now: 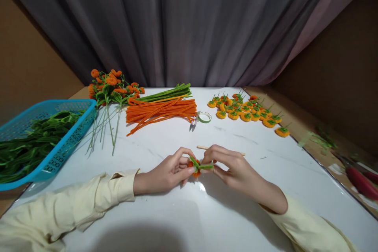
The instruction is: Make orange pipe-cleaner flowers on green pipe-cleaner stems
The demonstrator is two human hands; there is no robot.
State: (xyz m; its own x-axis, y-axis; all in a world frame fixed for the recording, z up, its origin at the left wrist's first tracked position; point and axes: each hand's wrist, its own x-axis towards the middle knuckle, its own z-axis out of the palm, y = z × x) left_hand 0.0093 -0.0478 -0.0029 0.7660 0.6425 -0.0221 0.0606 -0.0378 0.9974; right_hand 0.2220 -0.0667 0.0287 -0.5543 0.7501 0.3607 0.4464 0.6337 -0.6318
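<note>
Both hands meet over the middle of the white table (177, 220). My left hand (168, 171) pinches a small orange pipe-cleaner flower head (196, 172) from the left. My right hand (233, 167) pinches the green pipe-cleaner piece (203, 166) wrapped on that flower head from the right. The fingers of both hands are closed on it. A thin wooden stick (202, 147) lies on the table just behind the hands, partly hidden by my right hand.
A blue basket (59, 153) of green leaves stands at the left edge. Finished orange flowers on stems (110, 86), orange and green pipe cleaners (162, 110), small scissors (194, 121), a tape roll (204, 117) and several orange flower heads (245, 110) lie at the back. Red-handled tools (362, 181) lie off the right edge.
</note>
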